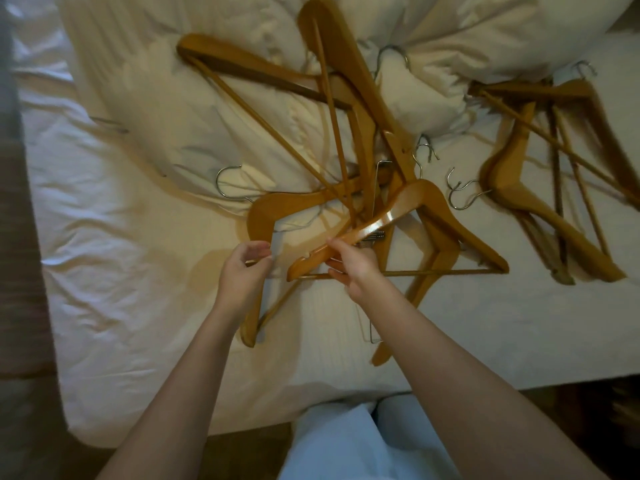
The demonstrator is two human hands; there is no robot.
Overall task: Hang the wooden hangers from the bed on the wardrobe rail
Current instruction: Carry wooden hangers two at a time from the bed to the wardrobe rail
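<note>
Several wooden hangers with metal hooks lie tangled on the white bed [121, 271]. My right hand [349, 268] grips the left arm of the nearest wooden hanger [415, 209], which is raised slightly above the heap. My left hand [246, 268] hovers just left of it, fingers curled and pinched over the end of another hanger [263, 216] that lies beneath; whether it holds anything I cannot tell. A second pile of hangers [554, 188] lies to the right. No wardrobe rail is in view.
Crumpled cream pillows [433, 36] sit at the far side under the hangers. The bed's near edge runs along the bottom, with my light blue trousers [346, 445] against it. A dark strip of floor or furniture [17, 271] borders the left.
</note>
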